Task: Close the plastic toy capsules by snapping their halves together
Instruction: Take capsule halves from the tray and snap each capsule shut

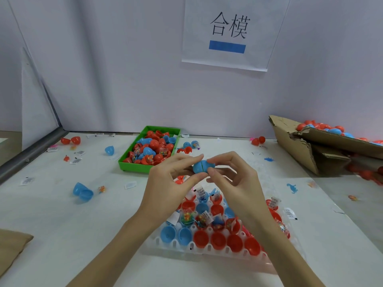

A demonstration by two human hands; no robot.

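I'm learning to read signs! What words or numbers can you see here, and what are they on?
"合模": big black characters on the white paper sign on the wall, above a plain blue bar.
Small white barcode slips scattered on the table: print too small to read.
Packet labels in the capsule tray: too blurred to read.

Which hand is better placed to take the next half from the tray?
Probably the right hand: it hangs over the tray. Both it and the left hand pinch the blue capsule.
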